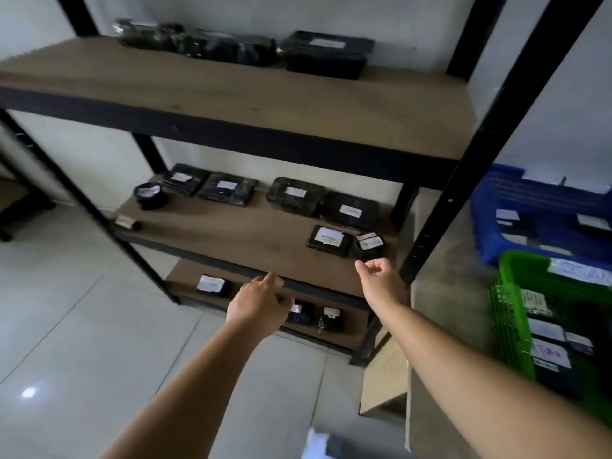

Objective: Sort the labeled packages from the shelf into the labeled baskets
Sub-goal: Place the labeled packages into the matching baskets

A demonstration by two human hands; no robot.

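The right hand (381,276) is reaching over the front edge of the middle shelf (231,233), its fingers loosely curled and holding nothing, its fingertips just short of a small black package (370,246) with a white label at the shelf's right front. The left hand (261,298) is stretching toward the same front edge with fingers relaxed and empty; it is covering part of a dark package on the bottom shelf (334,339), so that package's shape is hard to judge. Just beside the small package a flat black packet (329,240) is lying, and further back more labeled black packages are sitting in a row; motion blur is making every label unreadable. A round black tub (150,195) is standing at the left rear. On the top shelf (215,91) several dark wrapped packages are blurring together against the wall. To the right, a black upright is cutting across a blue basket (490,233) and a green basket (511,326), both running off the frame edge and already holding labeled packages whose writing is too smeared to read.
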